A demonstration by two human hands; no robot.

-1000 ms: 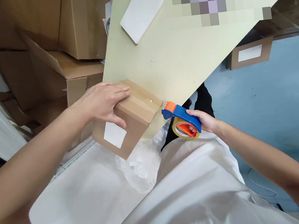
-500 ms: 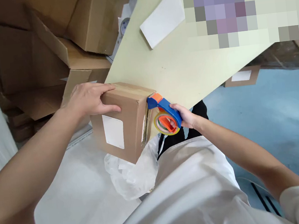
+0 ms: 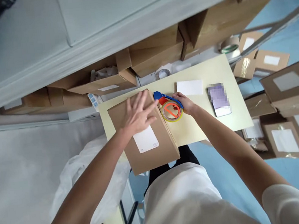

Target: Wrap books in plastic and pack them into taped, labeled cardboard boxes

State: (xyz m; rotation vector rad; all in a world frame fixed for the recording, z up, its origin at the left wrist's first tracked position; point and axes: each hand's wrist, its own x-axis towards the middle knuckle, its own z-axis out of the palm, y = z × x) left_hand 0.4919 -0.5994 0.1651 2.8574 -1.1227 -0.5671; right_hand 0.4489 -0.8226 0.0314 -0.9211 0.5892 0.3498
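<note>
A brown cardboard box (image 3: 151, 156) with a white label (image 3: 146, 139) on its face lies at the table's left end, its near part jutting past the front edge. My left hand (image 3: 139, 115) is spread over the box, fingers apart, near the label. In my right hand (image 3: 184, 102) is a blue and orange tape dispenser (image 3: 172, 107) with a roll of tape on it. The dispenser's blue head is at the box's upper right edge; whether it touches the cardboard I cannot make out.
On the pale table (image 3: 194, 128) are a white sheet or flat packet (image 3: 190, 88) and a phone (image 3: 220, 100). Open cartons (image 3: 103, 85) line the shelf behind. Labelled boxes (image 3: 285, 141) are stacked at right. A white plastic bag (image 3: 92, 176) hangs at left.
The view has swung, so the whole table and the shelf behind it now show. My left hand has moved from the box's top edge to spread over its labelled face. My right hand still holds the dispenser.
</note>
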